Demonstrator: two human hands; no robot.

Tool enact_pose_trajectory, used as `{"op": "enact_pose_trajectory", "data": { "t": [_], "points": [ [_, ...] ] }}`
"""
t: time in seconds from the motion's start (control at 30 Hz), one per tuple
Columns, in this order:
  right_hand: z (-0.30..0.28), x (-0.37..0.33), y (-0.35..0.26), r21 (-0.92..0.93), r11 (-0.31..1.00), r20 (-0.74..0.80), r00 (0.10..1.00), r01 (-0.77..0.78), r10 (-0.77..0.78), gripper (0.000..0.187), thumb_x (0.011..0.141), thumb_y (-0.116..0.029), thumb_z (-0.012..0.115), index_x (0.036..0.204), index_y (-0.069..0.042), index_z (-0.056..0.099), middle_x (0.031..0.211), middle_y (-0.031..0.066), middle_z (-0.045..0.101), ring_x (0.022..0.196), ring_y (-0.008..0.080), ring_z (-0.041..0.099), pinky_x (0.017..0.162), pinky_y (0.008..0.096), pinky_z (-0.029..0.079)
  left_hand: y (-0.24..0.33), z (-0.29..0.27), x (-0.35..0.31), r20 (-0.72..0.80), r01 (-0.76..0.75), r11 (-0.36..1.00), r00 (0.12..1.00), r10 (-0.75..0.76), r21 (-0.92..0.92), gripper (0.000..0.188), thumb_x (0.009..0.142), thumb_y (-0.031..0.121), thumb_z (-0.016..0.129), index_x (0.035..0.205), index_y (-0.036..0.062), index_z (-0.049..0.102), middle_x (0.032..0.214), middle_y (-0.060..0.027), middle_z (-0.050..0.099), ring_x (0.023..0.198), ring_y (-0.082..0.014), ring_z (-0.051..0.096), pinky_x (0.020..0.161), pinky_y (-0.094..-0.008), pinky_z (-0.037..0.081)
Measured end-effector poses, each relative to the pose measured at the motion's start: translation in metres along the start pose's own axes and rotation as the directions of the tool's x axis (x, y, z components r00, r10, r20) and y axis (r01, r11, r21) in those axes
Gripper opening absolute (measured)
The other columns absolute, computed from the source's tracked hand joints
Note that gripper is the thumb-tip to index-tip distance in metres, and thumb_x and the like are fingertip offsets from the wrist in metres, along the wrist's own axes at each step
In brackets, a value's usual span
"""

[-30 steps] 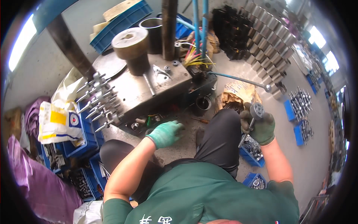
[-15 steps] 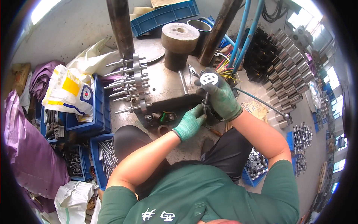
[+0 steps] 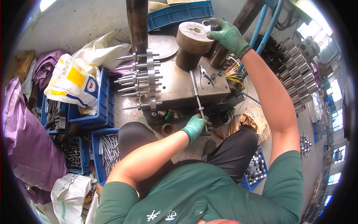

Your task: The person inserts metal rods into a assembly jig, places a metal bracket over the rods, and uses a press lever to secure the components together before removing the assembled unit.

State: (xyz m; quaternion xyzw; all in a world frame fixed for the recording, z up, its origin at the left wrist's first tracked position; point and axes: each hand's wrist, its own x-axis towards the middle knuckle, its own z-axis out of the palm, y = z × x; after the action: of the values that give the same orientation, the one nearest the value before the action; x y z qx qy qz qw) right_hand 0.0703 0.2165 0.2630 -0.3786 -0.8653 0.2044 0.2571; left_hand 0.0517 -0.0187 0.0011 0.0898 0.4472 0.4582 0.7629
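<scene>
My left hand point(image 3: 197, 127), in a green work glove, is closed around a thin metal shaft point(image 3: 199, 104). A small collar sits on this shaft just above my fingers. The shaft's upper end meets or overlaps a thicker metal rod point(image 3: 194, 83) on the steel block's top. My right hand point(image 3: 231, 37), also gloved, reaches up beside the round-topped metal post point(image 3: 194, 35). Its thumb and fingers curl around a pale piece, mostly hidden, that I cannot make out. Pliers point(image 3: 206, 76) lie with small rings point(image 3: 213, 75) to the right of the rod.
Several shafts with discs point(image 3: 151, 76) line the block's left edge. A thick steel column point(image 3: 137, 30) rises behind them. Blue bins point(image 3: 106, 93) stand at left, one holding rods point(image 3: 108, 149). Another bin of slotted discs point(image 3: 255, 166) sits beside my right leg. Colored wires point(image 3: 234, 74) hang right.
My right hand has left the shaft and moved up and away to beside the post. The slotted disc that was at the shaft's top no longer shows there. My left hand still grips the shaft.
</scene>
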Motion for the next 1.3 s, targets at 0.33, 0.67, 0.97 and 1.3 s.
{"op": "enact_pose_trajectory", "data": {
  "t": [0.33,0.67,0.97,1.3],
  "points": [
    [0.011,0.057,0.007,-0.302,0.944,0.115,0.988,0.135,-0.104,0.077,0.077,-0.045,0.088,0.136,0.001,0.069,0.124,0.0201,0.077,0.115,0.0317,0.074,0.104,0.0378,0.055,0.009,-0.010,0.022,0.008,-0.216,0.968,0.976,0.217,0.130,0.021,0.107,0.015,0.056,0.126,0.0059,0.056,0.104,-0.0127,0.069,0.084,-0.0253,0.073,0.068,-0.0407,0.063],
    [0.015,0.056,-0.006,-0.408,0.884,0.128,0.973,0.229,-0.193,0.069,0.086,-0.050,0.082,0.132,0.001,0.071,0.124,0.0208,0.076,0.116,0.0341,0.073,0.106,0.0394,0.055,0.026,-0.027,0.051,-0.040,-0.291,0.947,0.954,0.298,0.138,0.021,0.106,0.016,0.062,0.123,0.0038,0.061,0.100,-0.0114,0.071,0.081,-0.0236,0.072,0.070,-0.0373,0.061],
    [-0.075,-0.084,0.040,-0.426,0.780,0.308,0.884,0.458,-0.351,0.045,0.091,-0.025,0.078,0.127,0.002,0.074,0.117,0.0219,0.077,0.114,0.0323,0.073,0.109,0.0408,0.054,0.038,-0.029,0.040,0.046,-0.331,0.938,0.944,0.328,0.104,0.024,0.103,0.011,0.069,0.124,-0.0012,0.063,0.101,-0.0138,0.073,0.087,-0.0274,0.074,0.078,-0.0403,0.063],
    [-0.186,-0.301,0.086,-0.641,0.767,0.343,0.907,0.036,0.244,0.041,0.090,-0.034,0.072,0.122,-0.007,0.077,0.118,0.0113,0.075,0.121,0.0294,0.067,0.127,0.0576,0.029,0.047,-0.019,-0.031,0.078,-0.696,0.628,0.690,0.720,0.349,0.029,0.102,-0.003,0.065,0.131,-0.0011,0.064,0.111,-0.0107,0.073,0.096,-0.0178,0.072,0.086,-0.0319,0.061]
  ]
}}
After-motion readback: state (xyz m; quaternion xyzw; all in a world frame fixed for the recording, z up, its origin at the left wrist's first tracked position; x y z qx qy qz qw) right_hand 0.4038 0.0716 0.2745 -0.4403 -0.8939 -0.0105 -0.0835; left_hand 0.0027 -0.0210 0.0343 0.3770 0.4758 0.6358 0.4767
